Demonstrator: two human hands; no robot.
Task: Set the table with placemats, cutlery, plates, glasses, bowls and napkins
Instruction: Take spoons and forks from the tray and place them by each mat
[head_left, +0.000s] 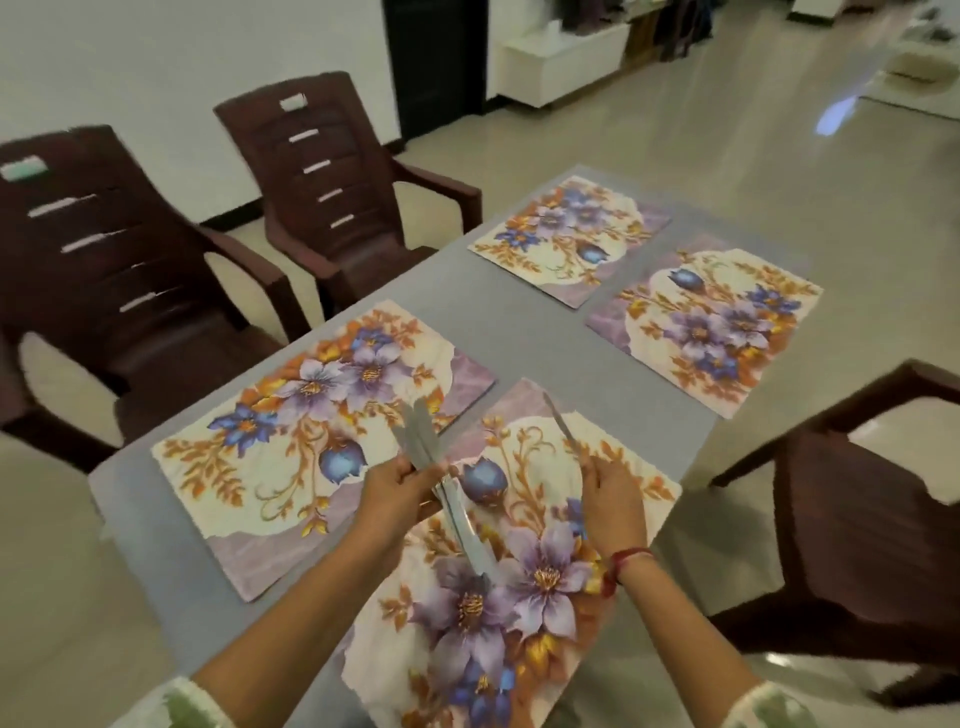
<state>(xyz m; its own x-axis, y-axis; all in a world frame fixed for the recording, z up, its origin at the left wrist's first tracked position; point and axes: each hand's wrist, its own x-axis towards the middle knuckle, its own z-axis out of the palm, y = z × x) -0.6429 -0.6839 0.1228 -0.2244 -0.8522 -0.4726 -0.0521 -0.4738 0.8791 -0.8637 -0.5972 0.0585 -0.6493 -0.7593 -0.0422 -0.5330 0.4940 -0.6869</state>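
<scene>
Four floral placemats lie flat in two pairs on the grey tabletop (519, 322): one at the near left (291, 467), one at the near right (493, 634), one at the far left (566, 234) and one at the far right (711, 327).

Both hands are raised over the near right placemat. The left hand (395, 488) has its fingers curled round a bundle of metal cutlery (421, 436), gripped about its middle. The flat blade-like ends fan up and away from the person, and the other ends slant down toward them. The pieces are too blurred to count.

The right hand (613, 504) pinches the lower end of a single table knife (561, 423), whose blade points up and to the left. A red thread band (623, 564) circles the right wrist.

Two brown plastic chairs (104, 270) (332, 176) stand along the left side of the tabletop and a third (857, 519) at the right.
</scene>
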